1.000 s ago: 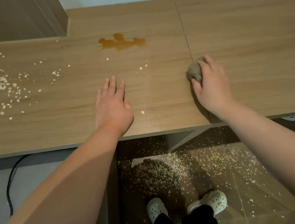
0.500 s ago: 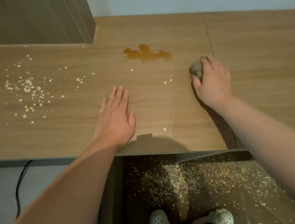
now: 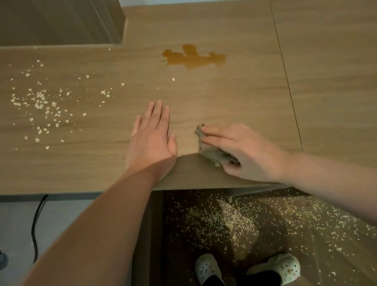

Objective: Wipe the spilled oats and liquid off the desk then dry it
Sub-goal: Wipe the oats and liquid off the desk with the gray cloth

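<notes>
My right hand [image 3: 245,148] presses a small grey cloth [image 3: 211,152] flat on the wooden desk [image 3: 345,71], close to the front edge. One or two oat flakes sit at the cloth's near edge. My left hand [image 3: 152,141] lies flat and open on the desk just left of the cloth, holding nothing. A brown puddle of liquid [image 3: 193,57] lies further back, beyond both hands. Scattered oats [image 3: 39,105] cover the desk's left part, well left of my left hand.
A tall wooden panel [image 3: 61,16] rises at the back left. Below the desk's front edge, many oats [image 3: 233,220] lie on the floor around my feet in light clogs [image 3: 285,266]. A black cable [image 3: 34,218] runs down at the left.
My right hand has swept the cloth from beside the desk seam toward me and to the left, ending near the front edge. The single oat near the edge now lies at the cloth.
</notes>
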`<state>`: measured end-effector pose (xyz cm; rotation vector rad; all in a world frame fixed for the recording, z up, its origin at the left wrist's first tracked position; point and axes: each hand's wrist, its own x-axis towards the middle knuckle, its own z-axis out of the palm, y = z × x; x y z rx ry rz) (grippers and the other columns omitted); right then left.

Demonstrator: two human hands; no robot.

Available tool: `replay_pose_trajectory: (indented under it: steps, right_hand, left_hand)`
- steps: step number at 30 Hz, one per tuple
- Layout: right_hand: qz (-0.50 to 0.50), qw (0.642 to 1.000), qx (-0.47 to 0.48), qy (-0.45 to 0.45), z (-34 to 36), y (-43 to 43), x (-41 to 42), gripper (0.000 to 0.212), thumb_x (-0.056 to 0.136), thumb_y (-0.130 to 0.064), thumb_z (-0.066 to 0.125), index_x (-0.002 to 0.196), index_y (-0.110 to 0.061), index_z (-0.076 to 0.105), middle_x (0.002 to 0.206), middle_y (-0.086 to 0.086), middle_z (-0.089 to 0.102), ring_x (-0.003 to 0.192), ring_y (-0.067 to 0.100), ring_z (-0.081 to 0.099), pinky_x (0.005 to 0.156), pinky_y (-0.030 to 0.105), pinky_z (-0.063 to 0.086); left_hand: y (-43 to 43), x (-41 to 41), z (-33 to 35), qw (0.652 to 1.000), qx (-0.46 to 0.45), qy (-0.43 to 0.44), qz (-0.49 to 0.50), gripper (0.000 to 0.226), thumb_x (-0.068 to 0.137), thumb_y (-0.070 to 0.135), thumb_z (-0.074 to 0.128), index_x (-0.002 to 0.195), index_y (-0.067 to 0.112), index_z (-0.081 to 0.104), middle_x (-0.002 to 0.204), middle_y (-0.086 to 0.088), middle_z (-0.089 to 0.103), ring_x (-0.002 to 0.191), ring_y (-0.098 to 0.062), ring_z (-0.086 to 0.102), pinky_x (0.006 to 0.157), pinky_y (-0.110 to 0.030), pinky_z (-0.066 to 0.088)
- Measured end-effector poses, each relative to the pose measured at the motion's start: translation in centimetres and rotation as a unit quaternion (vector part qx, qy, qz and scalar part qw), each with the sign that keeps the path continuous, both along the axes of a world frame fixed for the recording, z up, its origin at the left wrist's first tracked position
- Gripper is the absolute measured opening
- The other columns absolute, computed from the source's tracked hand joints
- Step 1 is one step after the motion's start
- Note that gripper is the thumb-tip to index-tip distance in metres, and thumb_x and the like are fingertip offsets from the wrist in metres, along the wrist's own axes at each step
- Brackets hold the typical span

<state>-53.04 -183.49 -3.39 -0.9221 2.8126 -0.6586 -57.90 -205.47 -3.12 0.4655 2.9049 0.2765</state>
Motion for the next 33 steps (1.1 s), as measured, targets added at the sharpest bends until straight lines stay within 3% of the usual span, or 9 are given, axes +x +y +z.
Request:
replay_pose_trajectory:
  steps: [5, 9, 12, 17, 19, 22, 25, 28, 33]
  right_hand:
    - [0.098, 0.993, -0.044, 0.046, -0.7, -1.5, 5.9, 0.052, 0.084, -0.021, 0.061, 0.134, -0.013, 0.048, 0.135, 0.007, 0.057, 0.123, 0.017, 0.05, 0.112, 0.033, 0.038]
    - [-0.157, 0.976, -0.148, 0.025, 2.3, 1.3, 3.0, 0.051, 0.087, -0.008, 0.052, 0.137, -0.009, 0.049, 0.129, 0.009, 0.057, 0.109, 0.01, 0.052, 0.094, 0.028, 0.048]
    - [-0.326, 0.945, -0.032, -0.003, 3.0, 4.4, -0.5, 0.056, 0.094, -0.015, 0.055, 0.147, -0.008, 0.038, 0.154, 0.009, 0.034, 0.142, 0.021, 0.028, 0.119, 0.042, 0.025]
    - [-0.369, 0.921, 0.123, 0.004, 1.0, 3.1, -1.4, 0.059, 0.099, -0.044, 0.038, 0.15, -0.013, 0.033, 0.16, 0.011, 0.024, 0.146, 0.03, 0.022, 0.12, 0.049, 0.019]
    - [-0.323, 0.938, 0.124, 0.03, 0.9, 0.9, 0.2, 0.057, 0.1, -0.046, 0.032, 0.146, -0.013, 0.039, 0.158, 0.011, 0.029, 0.144, 0.03, 0.027, 0.118, 0.05, 0.025]
    - [-0.074, 0.991, 0.1, 0.053, 0.2, -0.1, 3.5, 0.051, 0.098, -0.039, 0.037, 0.138, -0.011, 0.051, 0.15, 0.01, 0.042, 0.136, 0.027, 0.042, 0.112, 0.05, 0.036]
    - [0.015, 0.988, 0.13, 0.08, 0.1, 3.6, 1.4, 0.046, 0.098, -0.034, 0.039, 0.138, -0.015, 0.05, 0.15, 0.007, 0.041, 0.135, 0.024, 0.045, 0.115, 0.05, 0.025]
    - [-0.203, 0.969, 0.128, 0.058, -0.1, 5.5, -3.3, 0.045, 0.099, -0.028, 0.042, 0.141, -0.012, 0.047, 0.152, 0.011, 0.039, 0.139, 0.029, 0.038, 0.117, 0.054, 0.025]
    - [-0.502, 0.861, 0.073, 0.036, -0.7, 0.8, -6.5, 0.048, 0.098, -0.03, 0.041, 0.141, -0.009, 0.046, 0.155, 0.011, 0.035, 0.143, 0.029, 0.031, 0.118, 0.047, 0.021]
  left_hand:
    - [0.0, 0.0, 0.0, 1.0, 0.003, 0.011, 0.003, 0.062, 0.102, 0.034, 0.03, 0.156, 0.016, 0.005, 0.164, 0.0, -0.002, 0.15, -0.013, -0.007, 0.121, -0.033, -0.005]
    - [-0.1, 0.0, -0.2, 1.0, 0.005, 0.018, 0.005, 0.061, 0.102, 0.033, 0.031, 0.156, 0.016, 0.007, 0.164, 0.0, -0.001, 0.15, -0.013, -0.006, 0.121, -0.032, -0.005]
    - [-0.1, 0.1, -0.3, 1.0, 0.007, 0.021, 0.006, 0.061, 0.102, 0.032, 0.031, 0.156, 0.016, 0.008, 0.164, -0.001, 0.0, 0.15, -0.013, -0.005, 0.122, -0.033, -0.004]
    - [0.0, 0.1, -0.3, 1.0, 0.01, 0.025, 0.009, 0.06, 0.102, 0.03, 0.032, 0.156, 0.016, 0.009, 0.164, 0.0, 0.002, 0.15, -0.013, -0.004, 0.122, -0.033, -0.003]
    - [0.0, 0.1, -0.3, 1.0, 0.01, 0.024, 0.01, 0.06, 0.102, 0.03, 0.031, 0.156, 0.017, 0.009, 0.164, 0.0, 0.001, 0.15, -0.013, -0.004, 0.122, -0.033, -0.003]
    - [0.0, 0.1, -0.3, 1.0, 0.01, 0.026, 0.011, 0.061, 0.102, 0.03, 0.032, 0.156, 0.016, 0.01, 0.164, 0.0, 0.001, 0.15, -0.013, -0.004, 0.122, -0.033, -0.003]
    - [0.0, 0.1, -0.4, 1.0, 0.012, 0.026, 0.012, 0.06, 0.102, 0.03, 0.032, 0.156, 0.017, 0.009, 0.164, 0.001, 0.001, 0.15, -0.012, -0.004, 0.122, -0.032, -0.004]
    - [0.0, 0.1, -0.3, 0.999, 0.025, 0.026, 0.016, 0.06, 0.102, 0.03, 0.032, 0.156, 0.018, 0.01, 0.164, 0.001, 0.002, 0.15, -0.012, -0.004, 0.121, -0.032, -0.004]
    - [-0.1, 0.1, -0.3, 0.999, 0.028, 0.016, 0.031, 0.064, 0.101, 0.033, 0.032, 0.156, 0.017, 0.002, 0.164, 0.002, -0.003, 0.149, -0.01, -0.008, 0.122, -0.032, -0.005]
